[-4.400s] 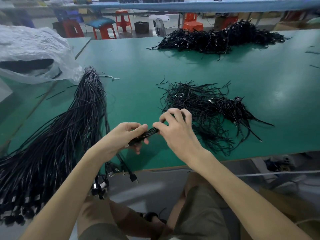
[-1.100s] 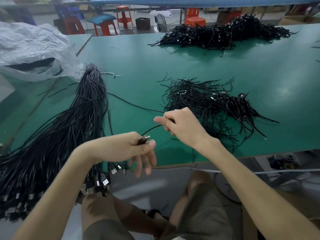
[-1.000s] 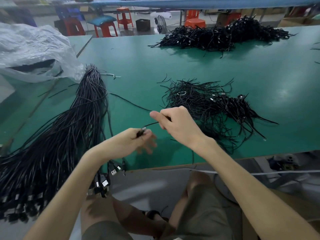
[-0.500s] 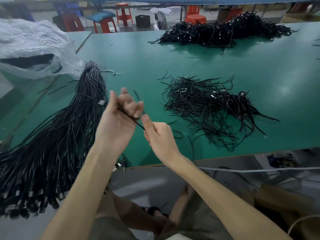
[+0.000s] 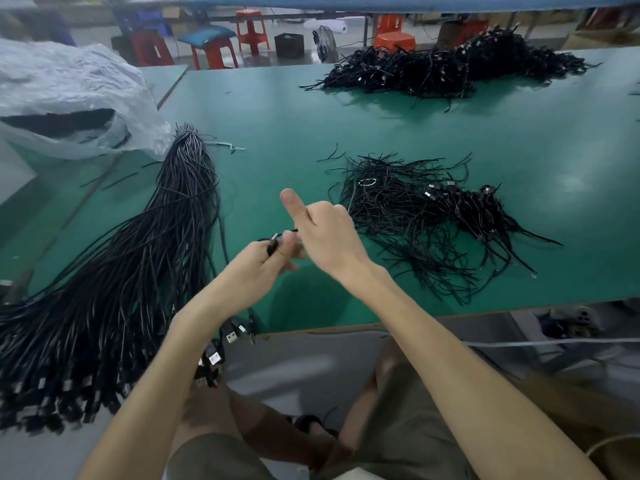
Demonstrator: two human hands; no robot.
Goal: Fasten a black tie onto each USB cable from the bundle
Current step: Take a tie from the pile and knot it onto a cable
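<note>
USB cable (image 5: 286, 233) pinched by left hand (image 5: 258, 271), right hand (image 5: 329, 235).

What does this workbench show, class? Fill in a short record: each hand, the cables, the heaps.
Left hand: pinches cable end
Right hand: grips same cable, thumb raised
Bundle: left, plugs hanging over table edge
Ties: loose heap right of hands
Far heap: black cables, table's back
Bag: clear plastic, far left

Left hand (image 5: 258, 266) and right hand (image 5: 330, 237) close together above the green table (image 5: 346, 126), one USB cable (image 5: 273, 243) pinched between them.
</note>
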